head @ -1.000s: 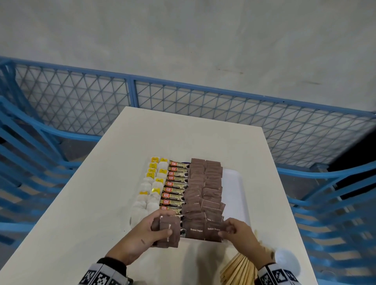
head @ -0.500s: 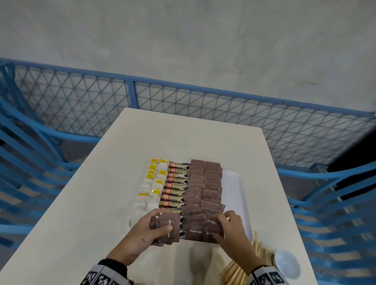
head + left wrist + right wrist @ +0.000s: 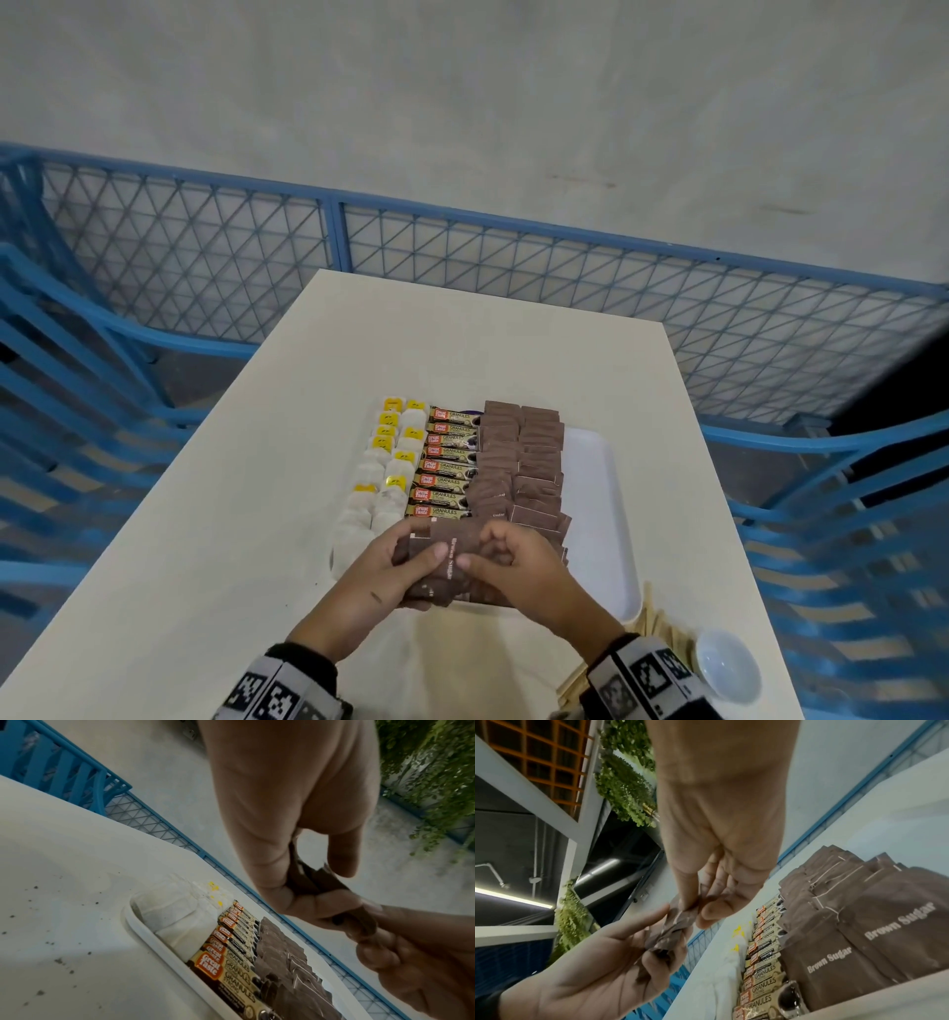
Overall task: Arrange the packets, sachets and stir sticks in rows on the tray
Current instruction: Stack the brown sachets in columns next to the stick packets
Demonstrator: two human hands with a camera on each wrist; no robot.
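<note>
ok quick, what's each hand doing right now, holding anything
Left hand: holding a stack of brown sugar packets above the near end of the tray.
Right hand: fingers pinching a packet at that same stack.

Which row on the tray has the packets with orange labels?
The coffee stick row, between the white tea bags and the brown sugar packets.

A long cream-white table (image 3: 246,514) carried a white plastic tray (image 3: 613,519), pale wooden stir sticks (image 3: 662,624) and a small white bowl (image 3: 726,665).
</note>
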